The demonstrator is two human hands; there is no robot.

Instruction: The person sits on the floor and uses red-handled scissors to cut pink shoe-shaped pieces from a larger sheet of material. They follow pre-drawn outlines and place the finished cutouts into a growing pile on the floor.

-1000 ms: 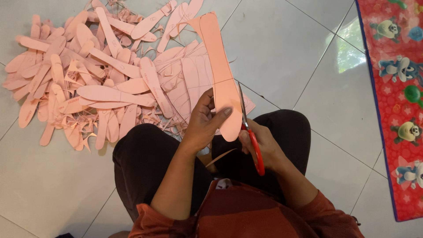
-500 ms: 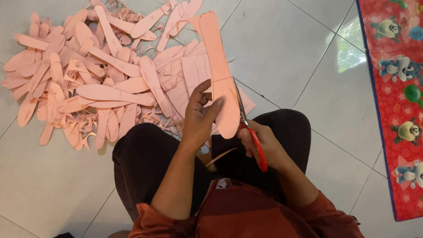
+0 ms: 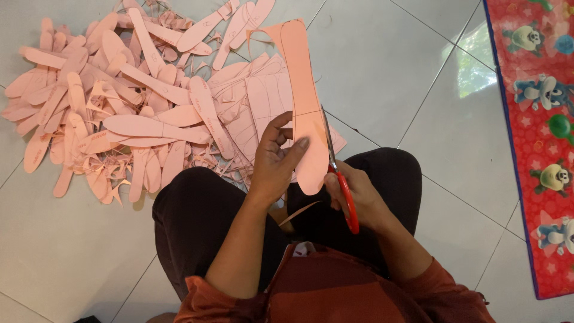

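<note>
My left hand (image 3: 276,162) grips a long salmon-pink insole-shaped sheet (image 3: 302,90) near its lower, rounded end, thumb across the front. My right hand (image 3: 359,197) holds red-handled scissors (image 3: 342,185), whose blades run up along the sheet's right edge. A thin pink sliver (image 3: 299,210) curls below the sheet, between my hands. I sit on the floor with black-trousered knees (image 3: 197,215) under both hands.
A big heap of cut pink insole shapes and offcuts (image 3: 119,107) covers the white floor tiles at upper left. Marked pink sheets (image 3: 254,101) lie behind the held piece. A red cartoon-print mat (image 3: 538,119) runs along the right edge.
The scissors have advanced up the sheet's right edge. My left hand's fingers have spread and shifted their grip on the lower end of the sheet.
</note>
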